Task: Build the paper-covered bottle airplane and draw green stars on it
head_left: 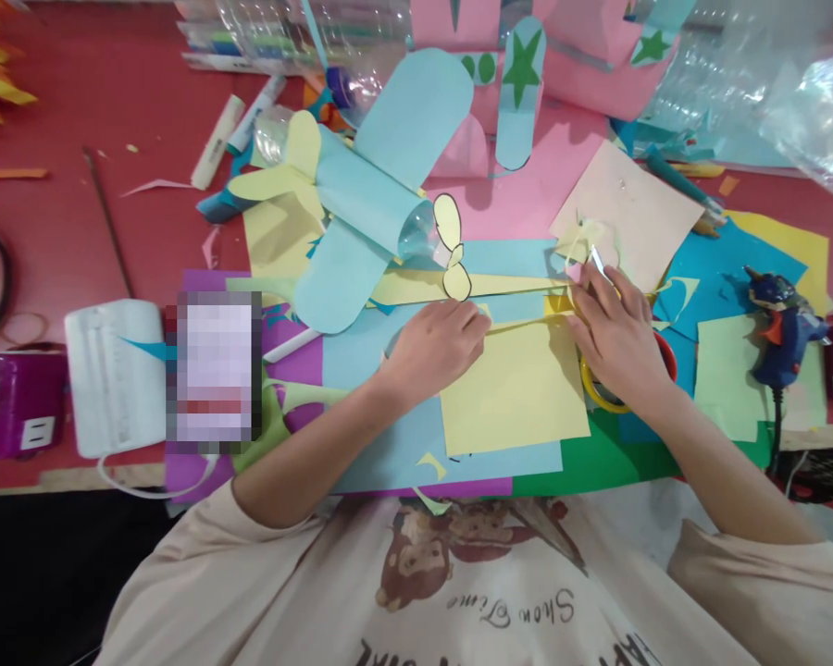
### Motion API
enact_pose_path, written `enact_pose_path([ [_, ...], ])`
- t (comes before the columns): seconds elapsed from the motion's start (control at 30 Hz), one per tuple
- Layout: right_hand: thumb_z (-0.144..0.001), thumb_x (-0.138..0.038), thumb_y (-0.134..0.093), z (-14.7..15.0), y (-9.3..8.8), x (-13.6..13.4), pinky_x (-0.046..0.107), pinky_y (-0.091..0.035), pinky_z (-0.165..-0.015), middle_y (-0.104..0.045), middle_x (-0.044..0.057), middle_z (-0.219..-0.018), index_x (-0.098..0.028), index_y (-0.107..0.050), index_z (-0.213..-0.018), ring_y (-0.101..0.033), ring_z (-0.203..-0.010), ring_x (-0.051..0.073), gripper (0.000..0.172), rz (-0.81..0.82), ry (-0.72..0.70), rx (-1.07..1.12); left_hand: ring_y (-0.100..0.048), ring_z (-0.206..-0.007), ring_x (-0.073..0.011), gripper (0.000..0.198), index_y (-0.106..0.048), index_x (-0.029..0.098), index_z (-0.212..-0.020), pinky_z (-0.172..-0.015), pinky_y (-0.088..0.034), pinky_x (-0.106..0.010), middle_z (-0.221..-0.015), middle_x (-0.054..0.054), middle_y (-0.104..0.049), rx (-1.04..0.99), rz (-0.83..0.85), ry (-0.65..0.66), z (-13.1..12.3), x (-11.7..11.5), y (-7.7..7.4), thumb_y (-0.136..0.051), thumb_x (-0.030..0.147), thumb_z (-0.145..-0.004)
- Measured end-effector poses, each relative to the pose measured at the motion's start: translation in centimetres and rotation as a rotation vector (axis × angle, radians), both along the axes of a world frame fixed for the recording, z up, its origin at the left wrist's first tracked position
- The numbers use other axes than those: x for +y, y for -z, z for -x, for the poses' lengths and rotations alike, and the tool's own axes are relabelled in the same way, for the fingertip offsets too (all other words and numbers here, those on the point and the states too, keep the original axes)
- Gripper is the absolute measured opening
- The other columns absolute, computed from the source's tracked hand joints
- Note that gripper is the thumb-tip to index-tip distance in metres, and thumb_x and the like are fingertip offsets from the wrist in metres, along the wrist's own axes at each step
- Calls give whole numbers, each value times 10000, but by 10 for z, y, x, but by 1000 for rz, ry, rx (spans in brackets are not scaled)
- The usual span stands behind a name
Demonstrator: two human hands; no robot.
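My left hand [436, 350] is closed, fingertips pinched at the upper left edge of a pale yellow paper sheet [517, 393]. Just beyond its fingers lies a yellow propeller-shaped cutout [449, 242] with a black outline, across a long yellow paper strip [500, 284]. My right hand [617, 328] rests with fingers stretched out near the sheet's upper right corner. Beneath its palm lie scissors with yellow and red handles [602, 396], partly hidden. Left of the cutout sits a blue paper airplane [365, 190] with a clear bottle inside and yellow tail pieces.
A blue glue gun [781, 333] lies at right on pale green paper. At left are a white power device [117, 377] with a cable and a pixelated rectangle [215, 365]. Markers [217, 143], pink paper pieces [510, 199] and clear plastic bottles [381, 32] lie toward the back.
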State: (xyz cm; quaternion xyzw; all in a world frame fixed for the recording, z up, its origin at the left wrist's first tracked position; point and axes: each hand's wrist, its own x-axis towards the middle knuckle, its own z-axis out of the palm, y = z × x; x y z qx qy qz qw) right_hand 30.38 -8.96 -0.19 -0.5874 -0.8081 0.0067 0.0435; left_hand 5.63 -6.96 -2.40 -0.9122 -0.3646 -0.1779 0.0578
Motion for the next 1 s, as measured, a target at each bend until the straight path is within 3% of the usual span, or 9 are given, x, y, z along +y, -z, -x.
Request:
enact_pose_path([
  [0.23,-964,-291,-360,0,-10,6,501,-317,-1124,-589,111,-1326,-131,-568,-1269,-468,-1302,272,402,22,-87,107,-519,-631,-151,190,-572,178,-742,-582,-386,-282,-675,-6,-571,-26,23,-7,1,-1,-1,-447,79,-846],
  [0.4,-962,-332,-354,-9,-29,12,506,-417,-1060,-622,83,-1283,-190,-605,-1227,-540,-1238,261,391,205,0,381,-523,-632,-153,183,-580,172,-745,-582,-377,-281,-671,-13,-600,-108,51,-42,2,0,1,-444,92,-839],
  [0.5,-969,-396,-333,-18,-41,23,454,-362,-1132,-495,52,-1429,-238,-513,-1334,-437,-1345,221,436,166,117,489,-525,-640,-159,173,-574,175,-761,-579,-359,-279,-676,-21,-617,-160,181,-115,3,1,-1,-429,114,-832],
  [0.63,-975,-460,-267,-29,-50,34,410,-105,-1236,-41,-132,-1592,-424,-178,-1474,-46,-1486,149,507,-33,209,318,-513,-643,-151,118,-539,192,-790,-559,-324,-264,-684,-10,-580,-238,487,-283,5,3,-9,-426,169,-819],
  [0.73,-967,-454,-307,-34,-51,29,451,-60,-1230,104,-93,-1597,-392,-155,-1473,73,-1484,209,532,-77,221,187,-503,-656,-132,81,-500,202,-814,-569,-338,-244,-722,6,-557,-362,679,-336,7,5,-16,-421,207,-828],
  [0.83,-950,-413,-396,-38,-49,12,527,-146,-1196,-22,104,-1608,-245,-190,-1481,-32,-1483,301,594,-83,213,129,-513,-702,-124,69,-491,202,-833,-607,-382,-229,-771,7,-560,-534,736,-332,10,8,-19,-423,211,-829],
  [0.9,-931,-384,-456,-40,-48,-2,527,-298,-1135,-312,200,-1505,-157,-324,-1426,-268,-1422,345,560,-57,177,114,-544,-760,-131,109,-517,200,-899,-655,-421,-228,-834,-4,-587,-672,733,-303,12,10,-16,-425,223,-845],
  [0.93,-924,-380,-471,-41,-47,-10,496,-398,-1068,-476,197,-1379,-155,-425,-1359,-425,-1325,348,492,-25,183,104,-561,-792,-138,139,-529,200,-941,-686,-440,-234,-869,-13,-603,-736,730,-284,12,11,-14,-422,236,-859],
  [1.0,-926,-373,-452,-42,-44,-25,459,-524,-877,-645,148,-1121,-191,-541,-1236,-623,-1058,329,370,118,240,68,-586,-883,-161,195,-541,209,-1018,-759,-469,-259,-946,-33,-625,-853,724,-273,11,11,-9,-408,276,-891],
])
